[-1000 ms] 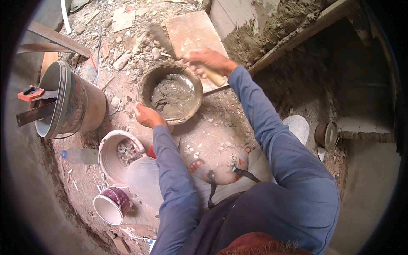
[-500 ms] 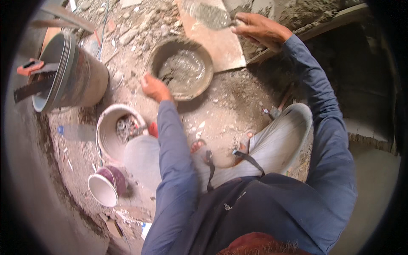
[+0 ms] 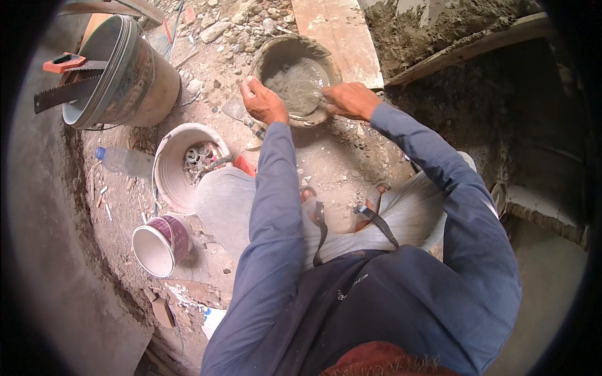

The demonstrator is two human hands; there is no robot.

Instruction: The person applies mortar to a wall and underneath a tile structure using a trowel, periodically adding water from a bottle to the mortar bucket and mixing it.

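Sitting between left hand (image 3: pixel 266 103) and right hand (image 3: pixel 352 100), bowl (image 3: pixel 273 55), mortar (image 3: pixel 290 86) inside

A building or renovation site, rough and unfinished. The dusty floor (image 3: pixel 326 156) is strewn with broken stones (image 3: pixel 215 32) and scraps. A bare grey wall (image 3: pixel 44 232) runs along the left. At the upper right, lumpy mortar (image 3: pixel 401 34) coats a surface beside a long wooden plank (image 3: pixel 473 49). Builder's gear stands about: a round basin (image 3: pixel 266 57) of wet grey mix (image 3: pixel 293 88), a flat board (image 3: pixel 342 41) next to it, a large stained bucket (image 3: pixel 158 94) with an orange-handled saw (image 3: pixel 64 62) sticking out, and a pale bucket (image 3: pixel 168 164) with small ring-shaped parts (image 3: pixel 199 154) inside.
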